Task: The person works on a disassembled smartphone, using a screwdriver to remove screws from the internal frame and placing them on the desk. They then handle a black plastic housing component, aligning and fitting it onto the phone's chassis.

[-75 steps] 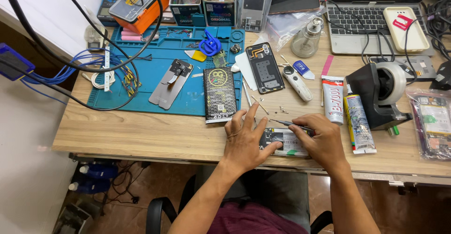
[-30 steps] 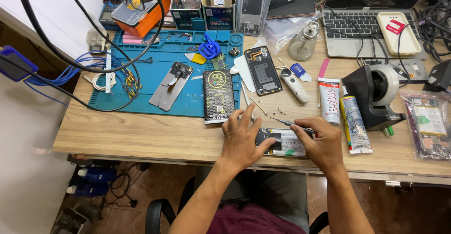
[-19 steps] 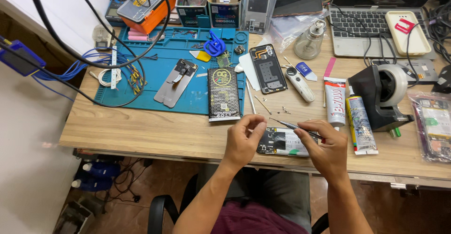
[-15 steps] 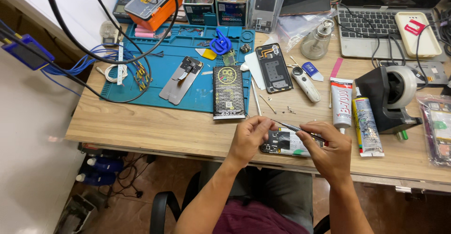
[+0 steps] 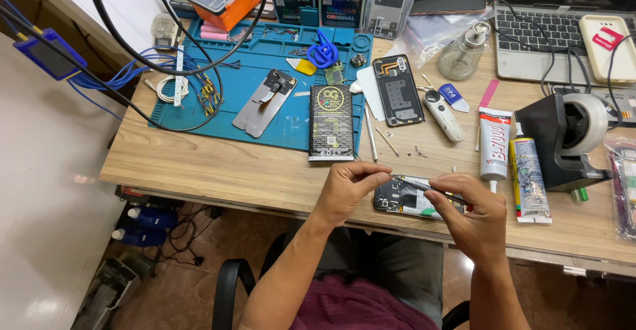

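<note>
While my right hand [image 5: 472, 205] pinches thin screwdriver [image 5: 424, 188], shaft runs left toward my left hand [image 5: 346, 189], fingertips closed at tip. Opened phone [image 5: 405, 201] lies between hands, near desk [image 5: 218, 171] edge.

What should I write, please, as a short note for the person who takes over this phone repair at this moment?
Left hand: fingertips pinched at the tip of the screwdriver, above the opened phone.
Right hand: holds the screwdriver by its handle.
The opened phone lies at the near edge of the table, back cover off, inner parts showing.
Another opened phone and the glue tubes lie further back.
Done: cover removed. Left: the phone is not yet closed.
</note>
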